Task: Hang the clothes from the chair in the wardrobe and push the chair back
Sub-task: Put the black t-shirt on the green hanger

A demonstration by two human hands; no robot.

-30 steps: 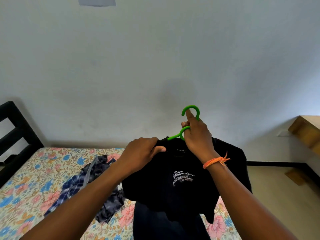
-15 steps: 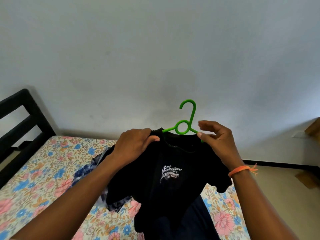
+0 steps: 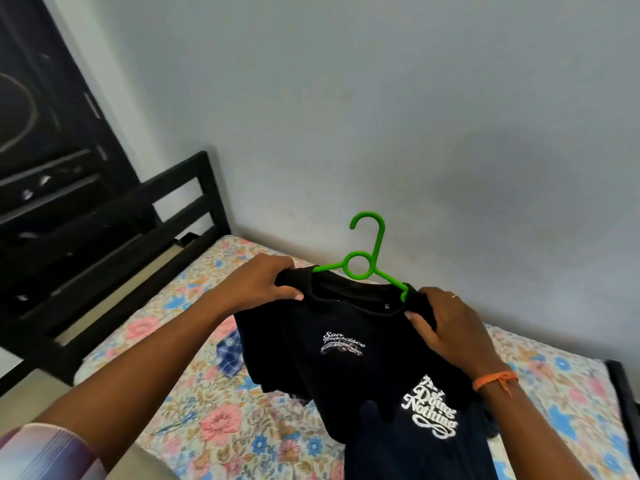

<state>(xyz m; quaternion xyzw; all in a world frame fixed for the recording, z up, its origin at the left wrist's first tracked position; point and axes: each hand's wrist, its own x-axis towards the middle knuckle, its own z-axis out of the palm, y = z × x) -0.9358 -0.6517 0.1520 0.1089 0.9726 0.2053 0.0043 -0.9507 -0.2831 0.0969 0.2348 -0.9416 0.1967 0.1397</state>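
- Your left hand (image 3: 258, 284) and right hand (image 3: 450, 327) pinch the black T-shirt (image 3: 349, 344) at its shoulders.
- Between your fingers, the green hanger (image 3: 363, 268) sits inside the collar.
- Judged step: dressing the hanger; next, carry it to the wardrobe (image 3: 45, 133).

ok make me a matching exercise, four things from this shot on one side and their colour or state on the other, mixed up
Things:
1. hanger
2. San Francisco t-shirt
3. wristband
4. bedsheet

Colour or state:
a. floral print
b. orange
c. green
d. black, gripped at the shoulders by the left hand and right hand

Pairs: 1-c, 2-d, 3-b, 4-a
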